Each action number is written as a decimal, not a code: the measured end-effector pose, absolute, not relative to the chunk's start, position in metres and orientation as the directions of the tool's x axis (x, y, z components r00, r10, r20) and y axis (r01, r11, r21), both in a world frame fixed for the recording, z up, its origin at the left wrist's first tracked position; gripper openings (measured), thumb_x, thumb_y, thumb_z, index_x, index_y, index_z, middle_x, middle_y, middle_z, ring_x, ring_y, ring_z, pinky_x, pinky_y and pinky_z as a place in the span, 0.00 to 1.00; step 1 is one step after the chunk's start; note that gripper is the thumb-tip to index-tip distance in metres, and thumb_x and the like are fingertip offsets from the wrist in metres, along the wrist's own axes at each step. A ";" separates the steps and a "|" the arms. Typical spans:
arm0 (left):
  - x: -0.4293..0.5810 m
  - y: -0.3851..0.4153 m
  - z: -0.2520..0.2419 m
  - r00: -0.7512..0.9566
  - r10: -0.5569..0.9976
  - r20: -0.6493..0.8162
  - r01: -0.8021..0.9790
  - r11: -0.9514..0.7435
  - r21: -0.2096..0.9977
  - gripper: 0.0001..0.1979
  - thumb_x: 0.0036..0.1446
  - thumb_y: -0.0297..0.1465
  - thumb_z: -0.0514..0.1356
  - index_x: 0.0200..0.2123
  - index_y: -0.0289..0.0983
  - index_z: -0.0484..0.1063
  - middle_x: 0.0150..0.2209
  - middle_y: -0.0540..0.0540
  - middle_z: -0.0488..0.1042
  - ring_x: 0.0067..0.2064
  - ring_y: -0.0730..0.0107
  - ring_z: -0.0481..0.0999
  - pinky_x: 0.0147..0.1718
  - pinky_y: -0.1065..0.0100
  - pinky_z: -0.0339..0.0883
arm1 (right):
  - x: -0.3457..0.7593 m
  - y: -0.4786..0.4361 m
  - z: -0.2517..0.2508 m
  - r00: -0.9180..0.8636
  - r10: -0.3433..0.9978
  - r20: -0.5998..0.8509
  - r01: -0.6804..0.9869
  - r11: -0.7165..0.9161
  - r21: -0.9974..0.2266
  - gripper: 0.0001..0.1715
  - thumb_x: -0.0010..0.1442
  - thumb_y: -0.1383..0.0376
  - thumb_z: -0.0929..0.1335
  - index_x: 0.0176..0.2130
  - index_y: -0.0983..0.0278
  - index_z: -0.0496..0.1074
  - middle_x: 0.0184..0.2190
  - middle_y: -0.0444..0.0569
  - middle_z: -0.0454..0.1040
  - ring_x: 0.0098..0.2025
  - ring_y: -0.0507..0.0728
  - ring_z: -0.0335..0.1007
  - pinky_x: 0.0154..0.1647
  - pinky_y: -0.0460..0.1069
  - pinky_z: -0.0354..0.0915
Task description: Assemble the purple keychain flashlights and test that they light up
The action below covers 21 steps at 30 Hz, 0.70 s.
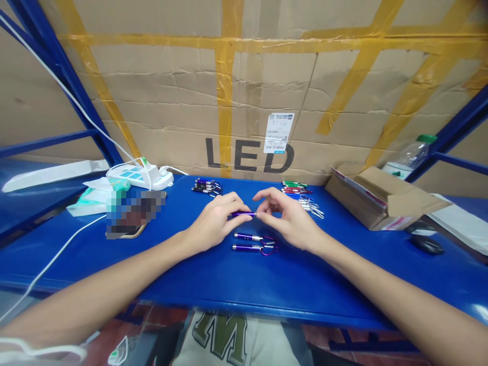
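My left hand pinches a small purple keychain penlight between thumb and fingers, holding it level just above the table. At the penlight's right end, my right hand has its thumb and a fingertip closed on the tip. Two more purple penlights, an upper one and a lower one, lie side by side below my hands, with clips on their right ends. Behind my left hand is a group of dark and blue penlights. Green, red, blue and silver penlights lie in a row behind my right hand.
A large taped carton stands along the back of the blue table. To the left are a power strip, a tissue pack and a blurred phone. An open cardboard box, mouse and bottle stand right.
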<state>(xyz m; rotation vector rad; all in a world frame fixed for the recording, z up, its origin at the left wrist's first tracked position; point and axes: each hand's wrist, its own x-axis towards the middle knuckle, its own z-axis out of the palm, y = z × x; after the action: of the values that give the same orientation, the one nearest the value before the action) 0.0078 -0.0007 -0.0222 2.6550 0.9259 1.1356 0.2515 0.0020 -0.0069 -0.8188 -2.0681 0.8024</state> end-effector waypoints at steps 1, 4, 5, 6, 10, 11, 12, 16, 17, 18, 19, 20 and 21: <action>0.007 -0.001 -0.022 0.549 0.540 0.638 0.495 -0.825 0.272 0.11 0.75 0.36 0.61 0.48 0.37 0.81 0.44 0.43 0.80 0.46 0.62 0.80 0.48 0.60 0.70 | 0.252 0.004 -0.006 -0.502 0.781 0.371 0.240 0.538 -0.808 0.15 0.68 0.62 0.72 0.53 0.59 0.71 0.34 0.44 0.79 0.35 0.56 0.74 0.40 0.53 0.69; 0.006 -0.001 -0.021 0.579 0.466 0.669 0.487 -0.856 0.173 0.11 0.75 0.36 0.61 0.49 0.36 0.80 0.44 0.43 0.80 0.45 0.63 0.79 0.48 0.61 0.69 | 0.252 0.008 -0.006 -0.507 0.826 0.245 0.157 0.368 -0.916 0.19 0.62 0.59 0.76 0.50 0.60 0.72 0.30 0.43 0.79 0.34 0.56 0.75 0.39 0.52 0.69; 0.006 -0.001 -0.021 0.586 0.451 0.674 0.484 -0.861 0.155 0.11 0.75 0.35 0.61 0.49 0.35 0.80 0.43 0.43 0.79 0.45 0.63 0.78 0.47 0.61 0.69 | 0.252 0.009 -0.007 -0.510 0.834 0.208 0.139 0.319 -0.937 0.20 0.61 0.59 0.77 0.50 0.60 0.73 0.29 0.42 0.79 0.33 0.56 0.75 0.39 0.52 0.69; 0.005 -0.001 -0.021 0.593 0.438 0.676 0.483 -0.865 0.137 0.11 0.75 0.35 0.61 0.49 0.35 0.79 0.43 0.43 0.79 0.44 0.63 0.78 0.47 0.61 0.69 | 0.252 0.009 -0.008 -0.512 0.841 0.176 0.125 0.275 -0.953 0.20 0.60 0.58 0.77 0.49 0.60 0.73 0.29 0.42 0.79 0.33 0.56 0.75 0.39 0.52 0.70; 0.006 -0.001 -0.020 0.610 0.430 0.666 0.488 -0.866 0.112 0.10 0.76 0.35 0.60 0.49 0.36 0.80 0.43 0.43 0.79 0.44 0.62 0.78 0.47 0.60 0.68 | 0.253 0.011 -0.008 -0.514 0.854 0.082 0.077 0.141 -0.987 0.23 0.57 0.57 0.79 0.49 0.60 0.74 0.29 0.42 0.78 0.34 0.56 0.75 0.39 0.52 0.72; 0.006 -0.002 -0.020 0.598 0.459 0.657 0.493 -0.857 0.150 0.10 0.76 0.35 0.60 0.49 0.36 0.80 0.43 0.43 0.80 0.45 0.62 0.78 0.47 0.60 0.69 | 0.254 0.012 -0.008 -0.520 0.852 0.064 0.078 0.122 -0.990 0.24 0.57 0.57 0.79 0.49 0.60 0.74 0.30 0.43 0.78 0.35 0.56 0.75 0.40 0.53 0.72; 0.007 -0.002 -0.020 0.579 0.500 0.644 0.496 -0.843 0.208 0.10 0.75 0.35 0.60 0.49 0.37 0.80 0.44 0.43 0.80 0.45 0.62 0.79 0.47 0.60 0.69 | 0.257 0.015 -0.007 -0.524 0.850 0.054 0.091 0.119 -0.989 0.24 0.57 0.57 0.79 0.50 0.60 0.74 0.31 0.43 0.79 0.35 0.57 0.75 0.41 0.53 0.73; 0.011 -0.003 -0.019 0.490 0.659 0.571 0.497 -0.749 0.438 0.08 0.73 0.34 0.64 0.48 0.39 0.81 0.44 0.44 0.80 0.46 0.62 0.79 0.47 0.61 0.71 | 0.272 0.032 -0.007 -0.420 0.875 0.240 0.322 0.391 -0.862 0.15 0.65 0.57 0.73 0.48 0.61 0.74 0.36 0.48 0.81 0.37 0.59 0.75 0.42 0.55 0.71; 0.011 -0.002 -0.019 0.478 0.680 0.557 0.504 -0.731 0.460 0.07 0.72 0.34 0.64 0.48 0.40 0.82 0.45 0.45 0.80 0.47 0.61 0.78 0.48 0.61 0.71 | 0.277 0.036 -0.009 -0.385 0.863 0.328 0.443 0.484 -0.755 0.12 0.66 0.59 0.72 0.47 0.61 0.74 0.38 0.49 0.81 0.37 0.59 0.75 0.43 0.56 0.69; 0.011 -0.001 -0.019 0.466 0.697 0.544 0.516 -0.714 0.472 0.07 0.72 0.34 0.65 0.48 0.40 0.82 0.45 0.45 0.81 0.48 0.60 0.78 0.49 0.60 0.70 | 0.281 0.040 -0.012 -0.384 0.837 0.389 0.554 0.546 -0.628 0.09 0.67 0.62 0.70 0.47 0.60 0.74 0.40 0.50 0.81 0.39 0.60 0.75 0.44 0.56 0.68; 0.011 0.000 -0.019 0.454 0.713 0.534 0.528 -0.698 0.483 0.07 0.71 0.34 0.65 0.48 0.41 0.82 0.46 0.45 0.81 0.49 0.59 0.77 0.50 0.59 0.70 | 0.284 0.044 -0.015 -0.414 0.808 0.418 0.631 0.586 -0.508 0.06 0.67 0.64 0.70 0.46 0.61 0.74 0.42 0.51 0.81 0.41 0.62 0.75 0.46 0.57 0.68; 0.010 0.001 -0.019 0.442 0.729 0.522 0.536 -0.682 0.498 0.07 0.71 0.34 0.65 0.48 0.42 0.82 0.46 0.46 0.81 0.49 0.59 0.77 0.51 0.58 0.69 | 0.287 0.047 -0.018 -0.460 0.783 0.418 0.681 0.614 -0.400 0.05 0.67 0.66 0.70 0.45 0.61 0.74 0.43 0.52 0.81 0.44 0.63 0.75 0.49 0.58 0.68; 0.009 0.003 -0.019 0.429 0.745 0.510 0.540 -0.665 0.517 0.07 0.71 0.34 0.65 0.48 0.42 0.82 0.46 0.46 0.82 0.49 0.59 0.77 0.51 0.58 0.69 | 0.288 0.049 -0.022 -0.495 0.764 0.414 0.713 0.629 -0.309 0.04 0.67 0.66 0.70 0.44 0.61 0.74 0.44 0.53 0.80 0.47 0.65 0.75 0.51 0.59 0.67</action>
<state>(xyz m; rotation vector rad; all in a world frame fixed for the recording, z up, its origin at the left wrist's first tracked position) 0.0093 0.0026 -0.0193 2.4107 1.1136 1.0698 0.2885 0.0487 -0.0218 -1.1567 -2.3338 0.1299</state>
